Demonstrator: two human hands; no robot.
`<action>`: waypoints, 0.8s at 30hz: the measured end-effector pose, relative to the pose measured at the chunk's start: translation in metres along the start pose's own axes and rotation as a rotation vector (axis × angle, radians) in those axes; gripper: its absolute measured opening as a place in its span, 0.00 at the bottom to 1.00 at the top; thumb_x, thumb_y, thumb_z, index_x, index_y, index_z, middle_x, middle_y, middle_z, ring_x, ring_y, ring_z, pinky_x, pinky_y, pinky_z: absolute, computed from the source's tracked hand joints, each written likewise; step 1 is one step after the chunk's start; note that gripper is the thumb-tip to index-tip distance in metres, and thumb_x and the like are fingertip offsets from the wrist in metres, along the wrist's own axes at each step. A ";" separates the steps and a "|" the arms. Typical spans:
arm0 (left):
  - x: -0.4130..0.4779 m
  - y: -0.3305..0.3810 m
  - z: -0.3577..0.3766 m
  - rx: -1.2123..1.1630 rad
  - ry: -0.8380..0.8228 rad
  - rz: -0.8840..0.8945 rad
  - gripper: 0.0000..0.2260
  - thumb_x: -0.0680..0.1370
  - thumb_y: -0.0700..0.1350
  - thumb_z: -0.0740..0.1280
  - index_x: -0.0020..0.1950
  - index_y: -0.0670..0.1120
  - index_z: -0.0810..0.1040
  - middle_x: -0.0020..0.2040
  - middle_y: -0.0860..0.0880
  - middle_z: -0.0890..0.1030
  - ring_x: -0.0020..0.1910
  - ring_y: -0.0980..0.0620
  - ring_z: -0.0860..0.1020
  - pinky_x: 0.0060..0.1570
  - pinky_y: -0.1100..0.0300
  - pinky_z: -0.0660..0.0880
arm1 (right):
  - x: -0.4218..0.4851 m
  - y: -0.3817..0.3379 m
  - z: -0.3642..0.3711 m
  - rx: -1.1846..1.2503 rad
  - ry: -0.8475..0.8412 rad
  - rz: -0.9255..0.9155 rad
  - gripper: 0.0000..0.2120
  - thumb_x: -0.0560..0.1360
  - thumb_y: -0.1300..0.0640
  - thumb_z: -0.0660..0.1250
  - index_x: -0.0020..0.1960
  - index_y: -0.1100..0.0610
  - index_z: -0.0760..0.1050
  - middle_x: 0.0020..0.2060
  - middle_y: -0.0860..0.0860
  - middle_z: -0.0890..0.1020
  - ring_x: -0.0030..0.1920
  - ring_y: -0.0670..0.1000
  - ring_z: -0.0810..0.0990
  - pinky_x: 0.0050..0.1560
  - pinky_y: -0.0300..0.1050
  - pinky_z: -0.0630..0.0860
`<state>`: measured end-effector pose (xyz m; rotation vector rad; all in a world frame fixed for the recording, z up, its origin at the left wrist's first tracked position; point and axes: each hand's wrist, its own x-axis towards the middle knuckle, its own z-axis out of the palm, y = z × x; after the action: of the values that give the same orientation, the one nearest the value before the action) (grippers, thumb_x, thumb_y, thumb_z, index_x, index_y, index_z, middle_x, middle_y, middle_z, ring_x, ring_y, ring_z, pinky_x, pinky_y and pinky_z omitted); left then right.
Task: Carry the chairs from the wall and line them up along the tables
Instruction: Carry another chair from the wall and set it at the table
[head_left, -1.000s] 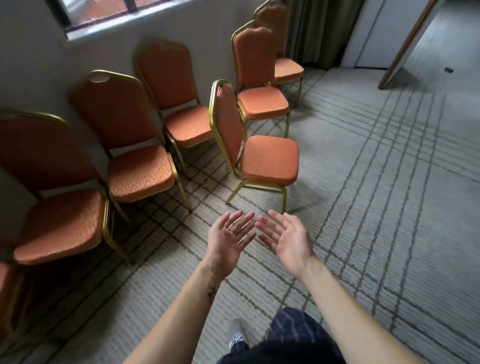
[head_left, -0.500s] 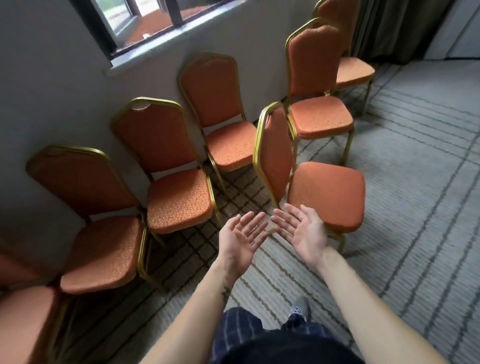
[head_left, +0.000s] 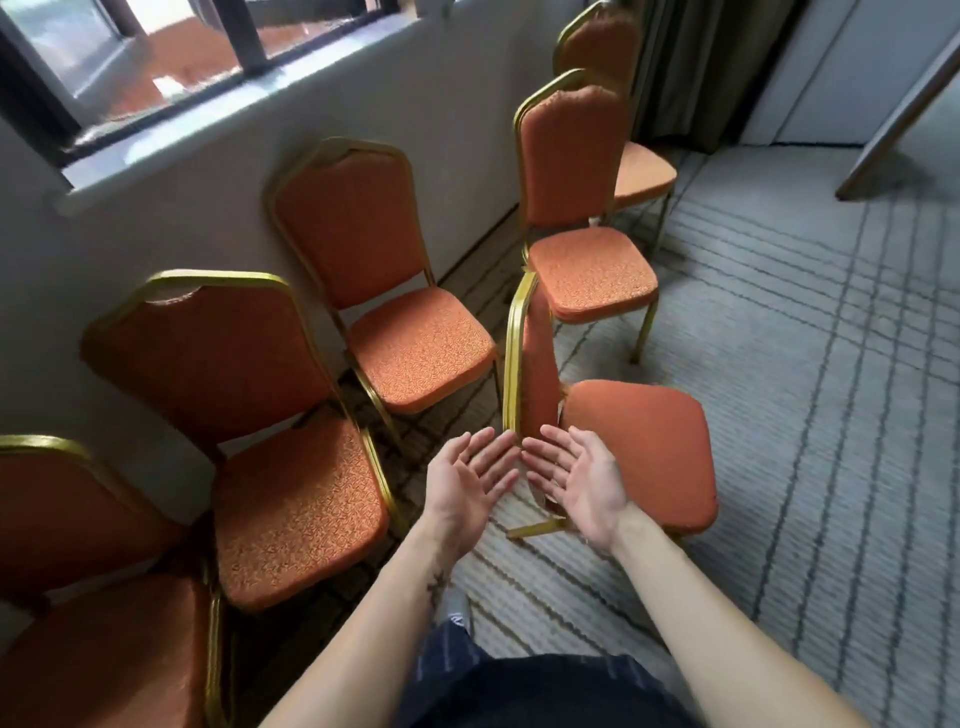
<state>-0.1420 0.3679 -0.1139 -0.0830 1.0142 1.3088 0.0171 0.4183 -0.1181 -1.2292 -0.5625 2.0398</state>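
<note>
Head view, near to far: I have the left hand (head_left: 465, 483) and right hand (head_left: 579, 483) palm-up side by side, fingers straight and spread, nothing in either; just past the fingertips stands the lone chair (head_left: 639, 447), off the wall row, its tall back edge-on to me, long axis upright, rising between both hands; gold back rail (head_left: 513, 364) sits closer to the left hand, seat (head_left: 654, 415) spreads rightward behind the right hand, so I judge the right nearer the seat; beyond, more orange chairs (head_left: 421, 348) line the wall (head_left: 208, 208) under the window (head_left: 156, 57); no labels or writing legible.
</note>
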 end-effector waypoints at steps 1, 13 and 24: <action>0.012 0.014 0.003 0.026 -0.004 -0.008 0.19 0.85 0.50 0.55 0.69 0.40 0.74 0.62 0.40 0.84 0.65 0.40 0.80 0.69 0.45 0.72 | 0.009 -0.005 0.008 0.002 0.020 -0.013 0.21 0.85 0.48 0.54 0.67 0.59 0.74 0.59 0.59 0.85 0.61 0.58 0.83 0.60 0.52 0.78; 0.141 0.099 0.067 0.248 -0.017 -0.035 0.16 0.84 0.47 0.57 0.65 0.42 0.79 0.65 0.44 0.82 0.66 0.46 0.79 0.68 0.51 0.71 | 0.104 -0.057 0.047 -0.193 0.123 -0.137 0.18 0.85 0.49 0.56 0.69 0.56 0.75 0.64 0.52 0.81 0.66 0.50 0.79 0.67 0.53 0.76; 0.217 0.119 0.098 0.559 0.044 -0.028 0.18 0.81 0.48 0.59 0.61 0.38 0.81 0.51 0.41 0.87 0.53 0.42 0.84 0.65 0.43 0.76 | 0.189 -0.094 0.049 -0.334 0.136 -0.118 0.11 0.84 0.51 0.59 0.61 0.46 0.78 0.60 0.44 0.81 0.63 0.43 0.76 0.68 0.46 0.67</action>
<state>-0.2020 0.6259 -0.1411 0.2989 1.3774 0.9618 -0.0560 0.6202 -0.1455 -1.4764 -0.9140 1.7960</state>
